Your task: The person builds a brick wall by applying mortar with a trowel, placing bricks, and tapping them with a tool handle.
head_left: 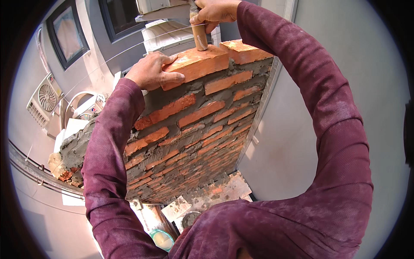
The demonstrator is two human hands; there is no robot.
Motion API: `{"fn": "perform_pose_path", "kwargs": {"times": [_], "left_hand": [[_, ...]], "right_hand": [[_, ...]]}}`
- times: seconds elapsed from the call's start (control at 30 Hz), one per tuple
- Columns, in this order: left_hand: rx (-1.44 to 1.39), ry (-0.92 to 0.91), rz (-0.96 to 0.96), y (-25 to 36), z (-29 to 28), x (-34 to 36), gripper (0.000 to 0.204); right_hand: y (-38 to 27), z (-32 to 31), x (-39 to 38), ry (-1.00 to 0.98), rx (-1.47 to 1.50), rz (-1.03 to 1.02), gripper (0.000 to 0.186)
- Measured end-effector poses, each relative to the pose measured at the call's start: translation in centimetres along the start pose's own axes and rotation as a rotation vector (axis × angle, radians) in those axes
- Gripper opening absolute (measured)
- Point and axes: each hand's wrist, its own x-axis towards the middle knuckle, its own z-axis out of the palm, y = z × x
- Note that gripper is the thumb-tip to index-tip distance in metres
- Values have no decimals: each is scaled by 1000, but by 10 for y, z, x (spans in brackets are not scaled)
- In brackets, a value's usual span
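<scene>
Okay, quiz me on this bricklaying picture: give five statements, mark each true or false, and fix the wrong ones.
1. The left hand touches a brick at the top of the wall. True.
2. The right hand is wearing a glove. False: the right hand is bare.
3. That right hand grips a tool handle. True.
4. Both sleeves are bright green. False: the sleeves are dark purplish red.
5. Every fan unit sits right of the wall. False: a fan unit is on the picture's left.
</scene>
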Motion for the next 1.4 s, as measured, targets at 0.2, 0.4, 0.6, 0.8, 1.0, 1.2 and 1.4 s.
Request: {"fn": "perform_pose_path", "kwargs": {"times": [0.2, 0.4, 0.6, 0.8, 1.0, 1.2, 1.4], "left_hand": [[-5, 33, 16, -7, 6, 1, 92], [8, 72, 0, -4, 10, 4, 93], [47, 30, -53, -6, 6, 4, 94], [38, 31, -68, 0, 9, 4, 93], [55, 213, 52, -11, 15, -14, 90], [-163, 221, 85, -15, 10, -43, 67], [-147, 279, 69, -18, 17, -50, 61]], "right_hand": [[-11, -10, -2, 104, 63, -84, 19], [2, -4, 1, -16, 7, -42, 15], [6, 4, -1, -29, -4, -90, 14], [14, -6, -3, -65, 37, -63, 14], [3, 2, 2, -60, 77, -38, 18], [-29, -14, -15, 47, 186, -133, 28], [-5, 20, 0, -114, 120, -103, 23]]}}
